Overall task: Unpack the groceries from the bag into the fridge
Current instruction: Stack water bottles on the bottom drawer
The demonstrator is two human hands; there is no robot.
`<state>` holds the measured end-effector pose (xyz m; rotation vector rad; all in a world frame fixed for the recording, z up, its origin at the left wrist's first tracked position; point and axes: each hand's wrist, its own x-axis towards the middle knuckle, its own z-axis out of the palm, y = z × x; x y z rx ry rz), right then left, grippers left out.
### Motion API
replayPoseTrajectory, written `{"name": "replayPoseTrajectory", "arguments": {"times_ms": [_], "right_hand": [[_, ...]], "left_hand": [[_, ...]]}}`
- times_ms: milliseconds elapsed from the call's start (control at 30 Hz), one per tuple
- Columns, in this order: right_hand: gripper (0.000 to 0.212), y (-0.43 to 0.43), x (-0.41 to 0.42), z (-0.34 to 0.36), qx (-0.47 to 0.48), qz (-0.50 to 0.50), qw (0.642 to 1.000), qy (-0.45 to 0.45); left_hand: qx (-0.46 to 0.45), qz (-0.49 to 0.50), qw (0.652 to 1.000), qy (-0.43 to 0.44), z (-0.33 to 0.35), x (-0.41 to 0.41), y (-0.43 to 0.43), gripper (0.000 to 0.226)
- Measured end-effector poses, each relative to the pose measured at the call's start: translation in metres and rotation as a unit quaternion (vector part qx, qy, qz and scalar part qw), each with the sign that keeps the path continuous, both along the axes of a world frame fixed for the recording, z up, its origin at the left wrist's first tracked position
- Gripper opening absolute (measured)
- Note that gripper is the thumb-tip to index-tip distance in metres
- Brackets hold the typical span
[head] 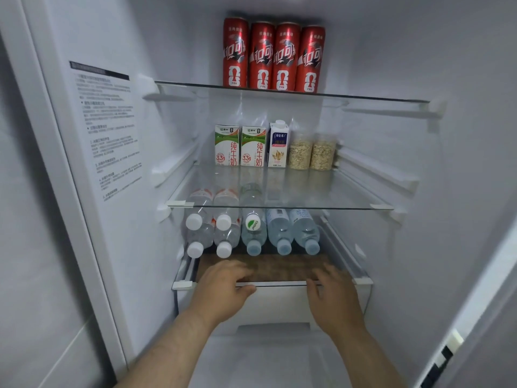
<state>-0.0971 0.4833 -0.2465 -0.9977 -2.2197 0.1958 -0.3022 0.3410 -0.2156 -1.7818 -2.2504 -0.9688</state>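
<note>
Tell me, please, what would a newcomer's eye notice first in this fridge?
Four tall red metal soda cans stand in a row on the top glass shelf. Nearest the camera, the left hand grips the front edge of the lowest glass shelf and the right hand rests on it, before clear plastic water bottles lying there.

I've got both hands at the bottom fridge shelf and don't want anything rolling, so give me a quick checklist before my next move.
1. Left hand grips the bottom shelf at its front edge, thumb underneath: ok.
2. Right hand grip on the same edge: cannot tell, its fingers are blurred.
3. Water bottles lie on their sides, some stacked on others, and may roll: not ok.
4. Bottles apart from both hands: ok.
5. Milk cartons and oat jars upright on the middle shelf: ok.
6. Cola cans upright on the top shelf: ok.
</note>
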Motion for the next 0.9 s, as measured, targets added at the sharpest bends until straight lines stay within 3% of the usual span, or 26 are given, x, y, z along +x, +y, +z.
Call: {"name": "replayPoseTrajectory", "arguments": {"times_ms": [133,267,367,533,900], "right_hand": [[0.045,0.0,0.004,0.001,-0.022,0.005,0.999,-0.033],[0.052,-0.013,0.013,0.008,-0.068,0.008,0.989,-0.131],[0.051,-0.019,0.018,0.013,-0.088,0.035,0.99,-0.108],[0.041,-0.028,0.028,0.026,-0.125,0.06,0.989,-0.049],[0.052,-0.072,0.055,0.046,-0.124,0.076,0.986,-0.077]], "left_hand": [[-0.013,0.012,1.0,-0.001,0.004,0.006,-0.002,0.029],[-0.055,0.008,0.998,0.005,0.01,0.014,-0.007,0.033],[-0.098,0.027,0.995,0.0,0.009,0.027,-0.014,0.051],[-0.066,0.039,0.997,-0.024,0.011,0.049,-0.029,0.042],[-0.122,0.078,0.989,-0.037,0.021,0.086,-0.076,0.051]]}}
